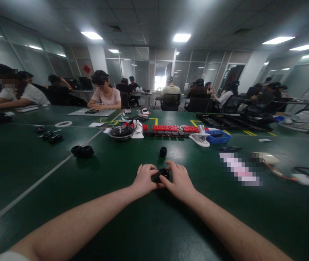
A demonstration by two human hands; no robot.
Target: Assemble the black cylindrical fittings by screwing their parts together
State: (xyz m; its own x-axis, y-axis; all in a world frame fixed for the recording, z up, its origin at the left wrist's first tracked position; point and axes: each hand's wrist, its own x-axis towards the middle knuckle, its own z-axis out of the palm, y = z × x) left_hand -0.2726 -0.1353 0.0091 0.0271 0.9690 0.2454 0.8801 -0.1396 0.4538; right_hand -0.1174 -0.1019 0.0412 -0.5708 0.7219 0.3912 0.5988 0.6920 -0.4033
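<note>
Near the middle of the green table, my left hand point(145, 180) and my right hand point(180, 181) close in from both sides on a glossy black round part point(164, 173). The fingers of each curl around its edge, and they cover much of it, so its exact kind does not show. Just beyond the hands stands a similar small black round part point(163, 151), apart from them. Two more black round parts point(83, 151) sit side by side to the left.
Farther back stand a dark bowl of cables point(121, 132), a white clamp point(200, 137), a red strip of blocks point(165, 128) and a blue bin point(218, 137). Black trays point(233, 122) lie at the back right. A co-worker point(105, 95) sits across the table.
</note>
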